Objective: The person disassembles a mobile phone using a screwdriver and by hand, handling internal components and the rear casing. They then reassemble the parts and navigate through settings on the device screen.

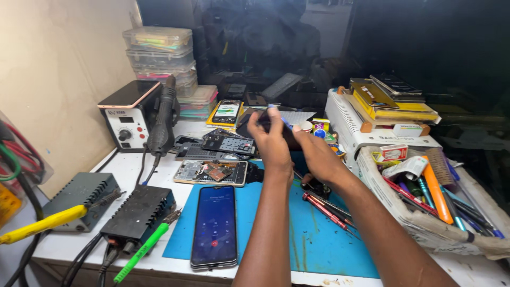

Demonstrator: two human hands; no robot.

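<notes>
dark phone (265, 121) is up off the bench, held between both my hands over the far edge of the blue mat (313, 239). my left hand (273, 142) has its back to the camera, fingers curled round the phone's left side, closed on it. my right hand (319, 154) comes in from the right, fingers closed on the right end near a small blue bit at the top; can't tell what that bit is. both forearms run up from the bottom of the view, nearly parallel, wrists bent slightly inward. phone looks thin, flat, glossy black; mostly hidden by my fingers.

below the hands, on the mat: red-handled screwdrivers (325, 208), slim, metal tips, just under my right wrist. left of my left arm, a lit smartphone (214, 226) lies flat, screen up, glass, blue display. behind it an opened phone (211, 172) shows board and copper-coloured parts. farther left, a black box unit (139, 211) with a green-handled tool (141, 252), and a white hot-air station (130, 119). right side, a paper-lined tray (425, 226) is full of pens and tools.
</notes>
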